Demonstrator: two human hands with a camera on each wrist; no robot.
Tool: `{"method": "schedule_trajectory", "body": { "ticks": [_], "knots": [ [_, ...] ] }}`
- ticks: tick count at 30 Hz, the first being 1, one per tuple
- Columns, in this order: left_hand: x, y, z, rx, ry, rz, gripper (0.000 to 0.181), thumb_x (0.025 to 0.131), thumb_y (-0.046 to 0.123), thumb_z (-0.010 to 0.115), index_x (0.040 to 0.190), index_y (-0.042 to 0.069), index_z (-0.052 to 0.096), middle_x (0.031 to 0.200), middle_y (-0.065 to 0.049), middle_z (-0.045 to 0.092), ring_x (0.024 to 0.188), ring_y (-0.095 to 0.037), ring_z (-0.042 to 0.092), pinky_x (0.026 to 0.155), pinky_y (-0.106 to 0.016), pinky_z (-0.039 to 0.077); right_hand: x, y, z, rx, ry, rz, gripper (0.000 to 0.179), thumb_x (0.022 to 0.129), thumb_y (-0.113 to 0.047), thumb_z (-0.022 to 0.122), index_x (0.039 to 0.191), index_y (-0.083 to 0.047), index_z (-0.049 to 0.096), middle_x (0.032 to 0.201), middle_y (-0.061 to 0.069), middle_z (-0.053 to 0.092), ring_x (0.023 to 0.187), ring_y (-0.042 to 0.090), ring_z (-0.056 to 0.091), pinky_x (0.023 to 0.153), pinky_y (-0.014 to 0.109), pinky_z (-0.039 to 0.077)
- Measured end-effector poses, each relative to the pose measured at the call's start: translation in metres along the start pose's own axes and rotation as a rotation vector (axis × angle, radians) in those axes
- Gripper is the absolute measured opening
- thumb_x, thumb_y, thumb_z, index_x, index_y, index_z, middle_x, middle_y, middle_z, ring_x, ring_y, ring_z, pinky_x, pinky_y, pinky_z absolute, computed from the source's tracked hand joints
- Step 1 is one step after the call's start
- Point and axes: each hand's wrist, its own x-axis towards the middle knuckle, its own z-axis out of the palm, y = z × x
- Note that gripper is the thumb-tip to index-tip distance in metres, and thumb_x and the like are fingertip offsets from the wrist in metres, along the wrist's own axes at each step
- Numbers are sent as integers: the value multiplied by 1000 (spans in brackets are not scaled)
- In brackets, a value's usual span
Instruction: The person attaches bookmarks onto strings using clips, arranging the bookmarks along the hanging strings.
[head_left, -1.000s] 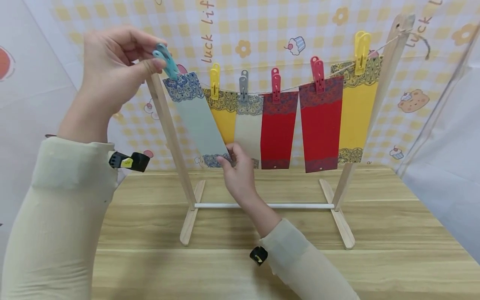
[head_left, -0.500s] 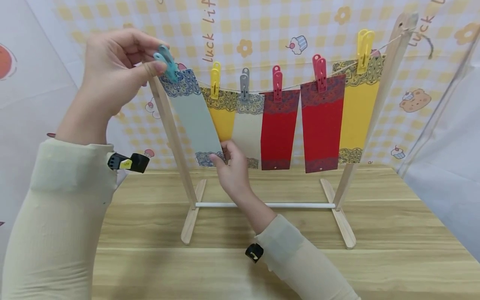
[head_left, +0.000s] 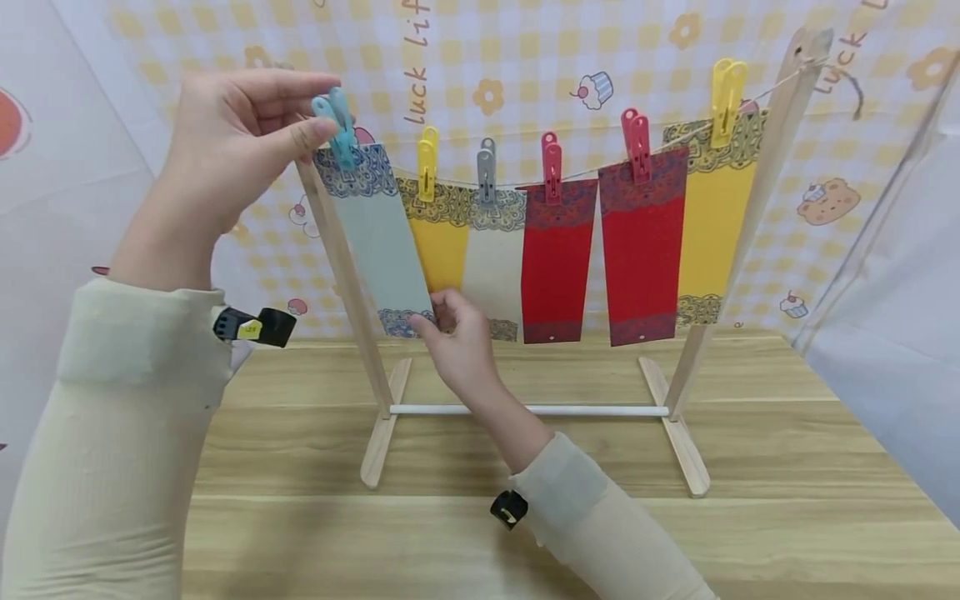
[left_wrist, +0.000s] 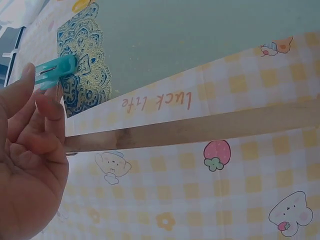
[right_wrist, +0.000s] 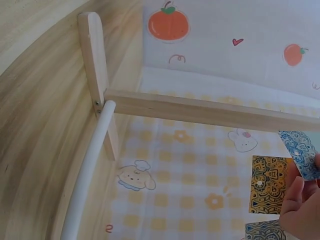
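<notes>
Between thumb and fingers my left hand [head_left: 232, 154] pinches a teal clothespin [head_left: 343, 150]. The clothespin sits at the top left of a pale blue-green card [head_left: 382, 250] with blue lace-patterned bands. In the left wrist view the clothespin [left_wrist: 57, 69] overlaps the card's patterned end [left_wrist: 82, 92]. My right hand [head_left: 465, 350] pinches the card's lower right corner, thumb in front. The right wrist view catches only part of that hand [right_wrist: 305, 217] at its edge. The card slants beside the left post and partly covers a yellow card [head_left: 442, 250].
A string [head_left: 588, 176] spans the wooden stand from its right post [head_left: 780, 125]. From it hang a cream card [head_left: 495, 267], two red cards [head_left: 555, 267] and another yellow card [head_left: 705, 225], held by clothespins. A white rod [head_left: 592, 411] joins the feet above the wooden tabletop [head_left: 360, 542].
The right hand has moved left with the card's lower end, so the card hangs less slanted. The left hand has shifted slightly right, and the clothespin has turned more upright onto the card's top edge.
</notes>
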Motion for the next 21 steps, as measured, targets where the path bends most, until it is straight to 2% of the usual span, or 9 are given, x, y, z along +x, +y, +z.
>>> {"method": "schedule_trajectory", "body": {
  "ticks": [3,7,10,14,18,21],
  "knots": [
    [0,0,1,-10,-6,-3,29,86,0,74,115,3,73,85,3,74,63,-9,62,61,-13,52,-1,2,-2,-34,-30,-10,14,93,-7,68,104,0,64,93,16,67,81,17,58,72,24,46],
    [0,0,3,1,-13,-2,27,87,1,73,114,3,74,89,5,76,66,-9,65,64,-13,53,-4,3,-6,-64,-58,-24,15,93,-8,68,106,0,65,96,15,68,88,21,60,79,28,48],
    [-2,-1,2,-17,-23,-7,26,87,1,73,113,3,74,91,7,77,67,-9,67,68,-14,54,-6,5,-9,-53,-76,-21,16,94,-8,66,108,0,64,100,16,69,92,24,62,83,29,49],
    [-7,-3,-3,-39,-34,-41,28,88,5,73,117,3,72,98,8,77,72,-9,68,76,-12,53,-11,10,-14,-4,-93,23,16,96,-8,64,110,-1,63,102,17,70,94,32,66,80,28,54],
    [-13,-4,-7,-87,-44,-66,29,90,6,72,118,3,71,103,6,77,88,-10,70,83,-10,51,-17,15,-21,17,-99,76,16,96,-9,63,111,-3,64,103,17,71,90,33,68,76,29,56],
    [-19,-4,-8,-70,-48,-42,27,91,5,70,118,4,71,105,6,77,100,-10,67,87,-9,49,-21,20,-30,16,-104,74,15,97,-10,63,110,-4,65,105,17,72,87,29,68,78,30,56]
  ]
}}
